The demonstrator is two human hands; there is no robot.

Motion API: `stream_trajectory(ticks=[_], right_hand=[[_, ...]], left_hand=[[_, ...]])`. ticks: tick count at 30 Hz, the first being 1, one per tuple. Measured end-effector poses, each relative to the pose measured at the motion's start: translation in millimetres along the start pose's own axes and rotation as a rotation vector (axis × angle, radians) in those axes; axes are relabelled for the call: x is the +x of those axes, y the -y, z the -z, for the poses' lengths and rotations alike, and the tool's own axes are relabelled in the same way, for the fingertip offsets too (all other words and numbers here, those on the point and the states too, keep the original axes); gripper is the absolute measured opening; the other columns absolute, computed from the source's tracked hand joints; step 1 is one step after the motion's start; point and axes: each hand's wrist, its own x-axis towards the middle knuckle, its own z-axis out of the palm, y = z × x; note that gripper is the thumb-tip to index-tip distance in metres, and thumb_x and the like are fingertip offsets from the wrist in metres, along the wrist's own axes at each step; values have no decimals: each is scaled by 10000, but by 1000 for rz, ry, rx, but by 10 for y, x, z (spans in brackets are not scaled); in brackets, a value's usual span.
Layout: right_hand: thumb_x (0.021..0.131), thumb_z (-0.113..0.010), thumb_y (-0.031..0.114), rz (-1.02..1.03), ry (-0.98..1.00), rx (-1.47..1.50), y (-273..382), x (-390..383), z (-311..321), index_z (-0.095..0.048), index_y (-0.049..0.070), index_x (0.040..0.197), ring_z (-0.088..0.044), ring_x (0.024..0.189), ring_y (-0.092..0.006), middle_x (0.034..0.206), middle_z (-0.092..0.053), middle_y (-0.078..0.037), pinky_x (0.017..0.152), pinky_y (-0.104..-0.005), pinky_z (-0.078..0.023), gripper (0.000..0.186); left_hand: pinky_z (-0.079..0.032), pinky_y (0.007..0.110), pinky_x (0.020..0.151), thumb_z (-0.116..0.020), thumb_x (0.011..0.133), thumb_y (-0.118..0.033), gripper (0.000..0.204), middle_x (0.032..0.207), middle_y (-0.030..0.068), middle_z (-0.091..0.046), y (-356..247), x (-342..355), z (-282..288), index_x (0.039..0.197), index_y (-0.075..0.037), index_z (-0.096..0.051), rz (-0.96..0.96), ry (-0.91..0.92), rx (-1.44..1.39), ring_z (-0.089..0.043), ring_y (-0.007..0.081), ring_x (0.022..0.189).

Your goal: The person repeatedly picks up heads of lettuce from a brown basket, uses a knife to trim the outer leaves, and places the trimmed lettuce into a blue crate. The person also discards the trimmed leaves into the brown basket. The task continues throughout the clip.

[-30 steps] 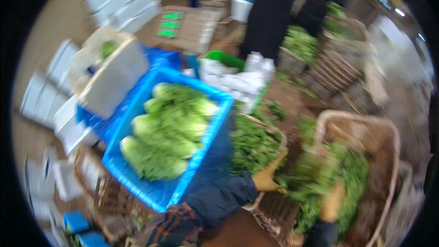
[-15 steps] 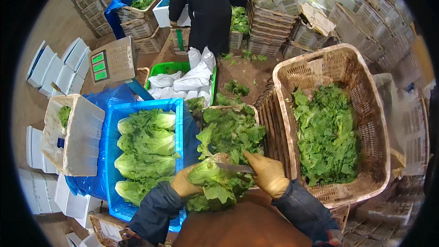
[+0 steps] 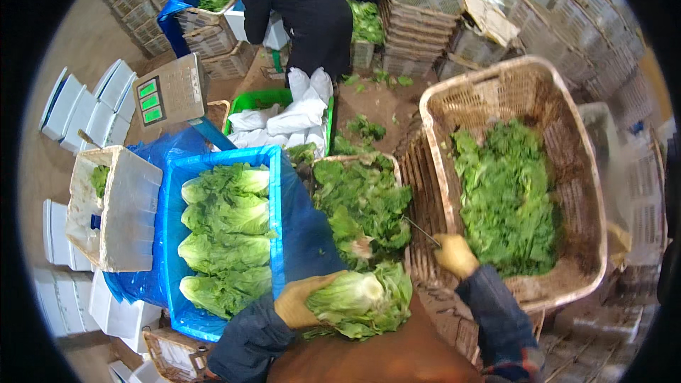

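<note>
My gloved left hand (image 3: 302, 299) is wrapped round a lettuce head (image 3: 360, 296), whose pale cut stem faces up. My gloved right hand (image 3: 455, 254) grips a thin knife (image 3: 420, 229), its blade pointing up-left over a middle crate heaped with leafy trimmings (image 3: 358, 198). Left of these, a blue lined bin (image 3: 276, 177) holds several lettuce heads (image 3: 216, 248) in a row. At the right, a large beige plastic basket (image 3: 582, 230) has loose green leaves (image 3: 504, 198) in it.
A co-worker (image 3: 298, 14) in dark clothing bends at the back. A scale (image 3: 170, 89) stands back left, beside a green crate with white bags (image 3: 287, 120). A foam box (image 3: 124, 206) sits left; stacked crates (image 3: 418, 28) and foam boxes (image 3: 89, 110) surround the area.
The knife has moved off the lettuce to the right with my right hand. My left hand has lowered the lettuce and turned its stem upward. The co-worker bends lower.
</note>
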Motion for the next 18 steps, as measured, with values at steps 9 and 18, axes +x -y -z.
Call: stream_trajectory(ticks=[9,18], right_hand=[[1017,-639,487,430,-58,1226,-191,383,-221,-572,2,1339,-678,996,-189,1091,-683,-78,905,-309,-562,585],[993,-683,334,427,-11,911,-365,472,-131,-692,23,1253,-695,914,-179,1038,-733,-119,804,-325,-560,405]], left_hand=[[-429,433,1127,-967,666,-297,1368,1672,191,-285,-887,909,296,1675,-118,-61,-277,-203,92,-521,316,1396],[-496,421,1043,-615,1016,-224,568,1423,200,-564,411,801,36,1506,-7,-426,-151,-684,-226,-602,307,1234]])
